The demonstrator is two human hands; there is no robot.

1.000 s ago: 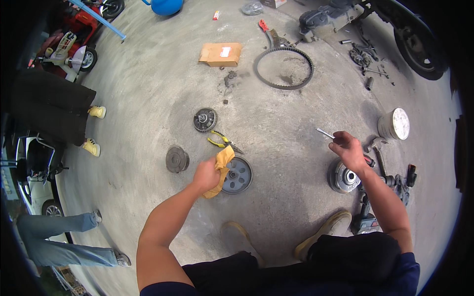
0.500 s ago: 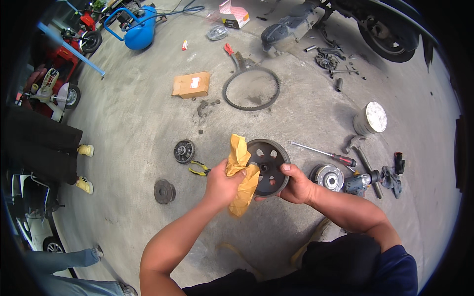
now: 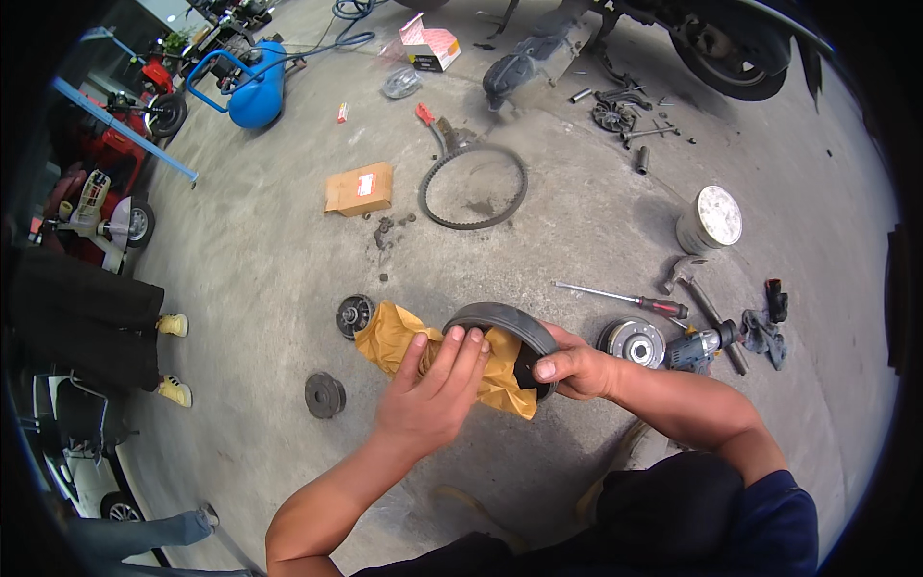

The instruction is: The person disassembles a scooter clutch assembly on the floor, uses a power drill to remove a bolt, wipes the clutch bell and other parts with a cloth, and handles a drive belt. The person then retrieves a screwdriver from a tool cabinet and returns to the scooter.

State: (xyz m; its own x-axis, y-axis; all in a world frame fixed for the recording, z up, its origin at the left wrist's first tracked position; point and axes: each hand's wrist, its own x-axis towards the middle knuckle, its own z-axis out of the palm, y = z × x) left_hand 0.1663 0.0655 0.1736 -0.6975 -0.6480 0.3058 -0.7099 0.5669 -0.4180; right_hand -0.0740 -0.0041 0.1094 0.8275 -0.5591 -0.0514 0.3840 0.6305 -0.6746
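Note:
A dark metal drum, like a scooter clutch bell [image 3: 502, 315], is held tilted over the floor in front of me. My right hand [image 3: 577, 369] grips its right rim, with the thumb on the near side. Crumpled yellow-brown paper [image 3: 386, 332] drapes into the drum and hangs out past the rim on both sides. My left hand [image 3: 425, 399] presses that paper into the drum's inside, fingers bent over it; the fingertips are partly hidden. Close beyond the paper's left end lies a round black finned part [image 3: 355, 315]. A dark pulley-like part [image 3: 325, 395] rests nearer to me.
On the right are a screwdriver [image 3: 625, 300], a hammer [image 3: 707, 303], a round metal part [image 3: 632, 343], a power tool [image 3: 697, 348] and a white-topped bucket [image 3: 716, 219]. Ahead lie a belt [image 3: 424, 192] and cardboard box [image 3: 358, 189]. A person's yellow shoes [image 3: 174, 391] stand left.
The drum has tipped from face-on to a steep tilt. My left hand has moved from clutching the paper beside it to pressing the paper inside. The view has shifted slightly.

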